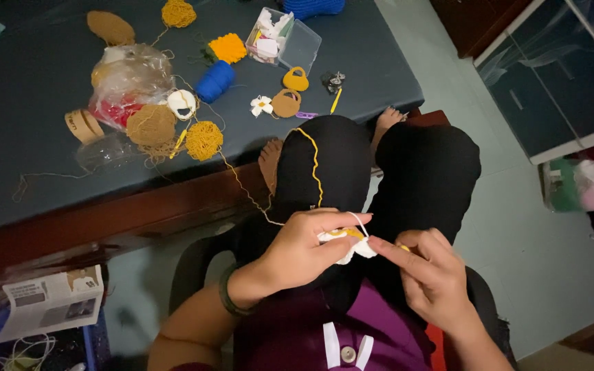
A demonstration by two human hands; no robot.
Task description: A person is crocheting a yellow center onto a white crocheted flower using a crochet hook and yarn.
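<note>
Dark table (pixel 29 89) bearing spare materials within reach: mustard yarn ball (pixel 204 140), blue yarn skein (pixel 214 80), clear plastic box (pixel 284 41), small crocheted bag shapes (pixel 287 103). A yellow strand (pixel 314 161) runs from the table over the lap, feeding the work. Left hand (pixel 297 251) pinches a small white crochet piece (pixel 352 247) above the knees, steadying it; right hand (pixel 431 278), fingers closed narrowly, grips a crochet hook, mostly hidden, at its edge.

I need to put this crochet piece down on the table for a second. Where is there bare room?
Bare table shows along the near edge, left of the mustard yarn ball, and at the right corner beyond the yellow hook. The middle is crowded: plastic bag, blue yarn, clear box.
</note>
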